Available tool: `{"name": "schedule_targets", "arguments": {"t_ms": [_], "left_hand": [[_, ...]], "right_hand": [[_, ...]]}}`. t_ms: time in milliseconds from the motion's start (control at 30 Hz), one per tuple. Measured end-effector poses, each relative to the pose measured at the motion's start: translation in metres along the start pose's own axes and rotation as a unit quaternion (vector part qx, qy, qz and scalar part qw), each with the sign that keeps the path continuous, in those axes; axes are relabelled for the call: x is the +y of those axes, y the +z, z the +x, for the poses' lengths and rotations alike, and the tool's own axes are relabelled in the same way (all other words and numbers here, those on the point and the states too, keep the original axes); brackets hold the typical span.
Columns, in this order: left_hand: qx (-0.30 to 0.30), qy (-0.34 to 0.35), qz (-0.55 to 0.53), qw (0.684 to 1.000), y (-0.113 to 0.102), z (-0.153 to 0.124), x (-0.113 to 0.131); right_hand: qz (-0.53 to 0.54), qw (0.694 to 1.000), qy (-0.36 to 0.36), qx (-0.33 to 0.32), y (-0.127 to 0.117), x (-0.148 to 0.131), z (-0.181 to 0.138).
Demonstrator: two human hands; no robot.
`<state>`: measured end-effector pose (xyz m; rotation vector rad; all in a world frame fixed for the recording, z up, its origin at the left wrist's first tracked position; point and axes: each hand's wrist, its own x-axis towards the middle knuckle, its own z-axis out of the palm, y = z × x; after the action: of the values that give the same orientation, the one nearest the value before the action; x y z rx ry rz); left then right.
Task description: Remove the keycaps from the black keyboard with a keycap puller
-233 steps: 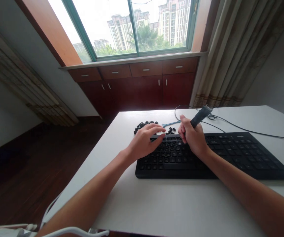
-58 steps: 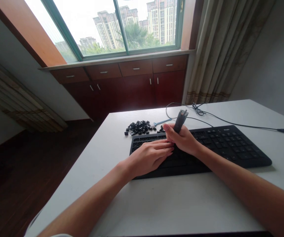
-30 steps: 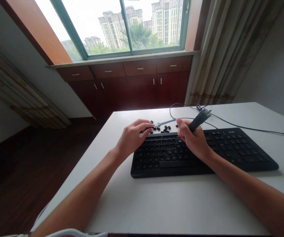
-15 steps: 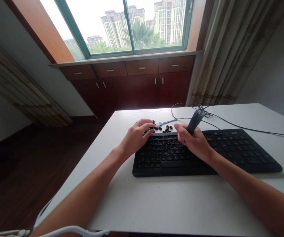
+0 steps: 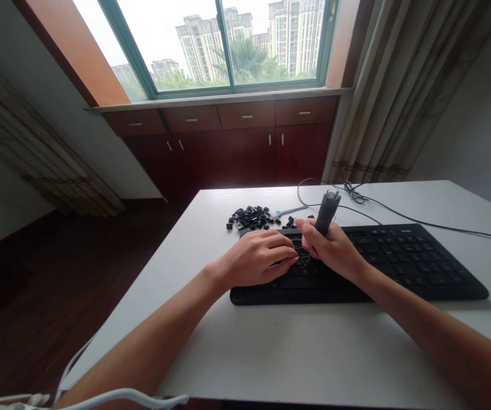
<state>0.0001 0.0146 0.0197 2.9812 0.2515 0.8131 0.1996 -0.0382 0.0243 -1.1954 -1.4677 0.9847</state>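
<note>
A black keyboard (image 5: 420, 259) lies on the white table, with bare switch sockets showing in part of its left side. My right hand (image 5: 335, 247) is closed around the dark handle of a keycap puller (image 5: 327, 212), held upright with its thin wire loops pointing down at the keys. Over the left part of the keyboard, my left hand (image 5: 262, 259) has its thumb and fingertips drawn together beside the wire ends. What sits between those fingertips, if anything, is too small to make out. A heap of loose black keycaps (image 5: 252, 217) lies behind the keyboard.
A small blue-handled brush (image 5: 292, 210) lies beside the heap, and a few more keycaps (image 5: 290, 222) are near it. A black cable (image 5: 433, 222) runs across the back right of the table (image 5: 305, 347). A white curved tube (image 5: 130, 396) crosses the near left edge.
My left hand has moved from the keycap heap, right and nearer, to the puller's wire end, uncovering the heap. My right hand and the puller have shifted slightly left.
</note>
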Motion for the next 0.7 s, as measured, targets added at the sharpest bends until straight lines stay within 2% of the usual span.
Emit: {"name": "schedule_targets", "arguments": {"t_ms": [200,400,700], "left_hand": [[0.004,0.018,-0.018,1.000,0.007,0.000,0.000],[0.028,0.032,-0.022,0.999,0.012,-0.001,0.000],[0.035,0.026,-0.022,0.999,0.012,0.000,0.001]], "right_hand": [[-0.050,0.999,-0.001,-0.001,0.004,0.001,0.003],[-0.115,0.991,-0.061,-0.012,0.008,0.000,0.009],[-0.168,0.984,-0.022,0.061,0.017,0.007,0.014]]}}
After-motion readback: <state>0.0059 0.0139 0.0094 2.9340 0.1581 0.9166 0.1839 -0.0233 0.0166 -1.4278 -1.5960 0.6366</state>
